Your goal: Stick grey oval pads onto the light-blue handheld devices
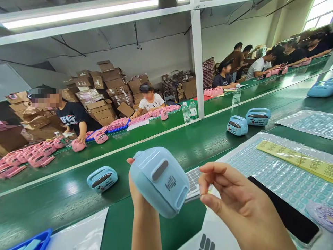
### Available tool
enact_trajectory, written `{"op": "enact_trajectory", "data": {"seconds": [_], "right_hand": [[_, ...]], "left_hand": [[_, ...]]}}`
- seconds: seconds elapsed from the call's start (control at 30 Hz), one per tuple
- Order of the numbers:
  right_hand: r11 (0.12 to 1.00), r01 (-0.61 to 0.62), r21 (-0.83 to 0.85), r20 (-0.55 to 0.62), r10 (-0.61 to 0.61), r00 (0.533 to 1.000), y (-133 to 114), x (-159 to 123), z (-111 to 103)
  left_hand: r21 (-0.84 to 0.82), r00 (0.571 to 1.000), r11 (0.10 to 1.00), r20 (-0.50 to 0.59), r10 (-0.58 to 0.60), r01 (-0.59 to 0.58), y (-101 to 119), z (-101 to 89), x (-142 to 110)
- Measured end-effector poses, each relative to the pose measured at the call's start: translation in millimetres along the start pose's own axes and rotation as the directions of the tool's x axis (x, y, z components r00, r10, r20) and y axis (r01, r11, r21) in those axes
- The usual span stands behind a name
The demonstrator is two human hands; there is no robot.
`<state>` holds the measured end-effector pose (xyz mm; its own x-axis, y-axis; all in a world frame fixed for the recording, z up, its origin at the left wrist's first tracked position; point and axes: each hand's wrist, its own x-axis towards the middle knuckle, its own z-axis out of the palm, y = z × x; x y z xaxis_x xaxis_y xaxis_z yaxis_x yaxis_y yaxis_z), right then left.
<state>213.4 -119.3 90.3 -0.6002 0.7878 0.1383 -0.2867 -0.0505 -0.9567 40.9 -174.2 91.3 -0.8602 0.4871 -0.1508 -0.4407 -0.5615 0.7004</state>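
My left hand (143,198) holds a light blue plastic speaker-shaped case (158,180) from behind and below, tilted, mostly hidden by it. The face towards me has a grey oval strip, a cluster of slots and a recess at one edge. To its right, my right hand (229,201) is apart from the case, thumb and fingertips curled close in a pinch. Whether something small sits between them I cannot make out. Below the right hand lies a white sheet with dark grey rounded strips (206,243). Behind the case is a sheet of grey pieces (194,178).
Blue handled cases (102,178) stand on the green conveyor (182,146). Right of me lie a sheet of clear stickers (249,159), yellow paper strips (293,158) and a black phone (286,211). A blue tray (39,239) is lower left. Across the belt, people handle pink cases (78,145).
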Motion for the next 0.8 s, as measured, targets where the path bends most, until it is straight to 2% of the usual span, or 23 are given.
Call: {"op": "enact_trajectory", "data": {"seconds": [0.07, 0.23, 0.4, 0.6, 0.8], "right_hand": [[1.000, 0.019, -0.017, 0.036, -0.018, 0.999, 0, -2, 2], [1.000, 0.012, 0.023, 0.126, -0.015, 0.992, 5, 4, 2], [1.000, -0.029, 0.004, 0.110, 0.029, 0.994, 3, 6, 3], [1.000, -0.020, -0.010, 0.112, 0.021, 0.993, 6, 8, 5], [0.998, 0.058, -0.018, 0.152, -0.055, 0.987, 15, 7, 3]], "left_hand": [[-0.054, 0.996, 0.998, -0.080, -0.040, 0.036, 2, 6.2, -5], [-0.024, 0.999, 0.999, 0.026, 0.034, -0.034, -1, 2.0, -1], [-0.090, 0.997, 0.994, -0.056, 0.057, -0.062, -1, 7.0, -1], [-0.038, 0.993, 0.992, 0.019, 0.120, -0.119, -4, -1.1, 2], [0.089, 0.985, 0.981, 0.007, 0.171, -0.171, -6, -9.6, 7]]}}
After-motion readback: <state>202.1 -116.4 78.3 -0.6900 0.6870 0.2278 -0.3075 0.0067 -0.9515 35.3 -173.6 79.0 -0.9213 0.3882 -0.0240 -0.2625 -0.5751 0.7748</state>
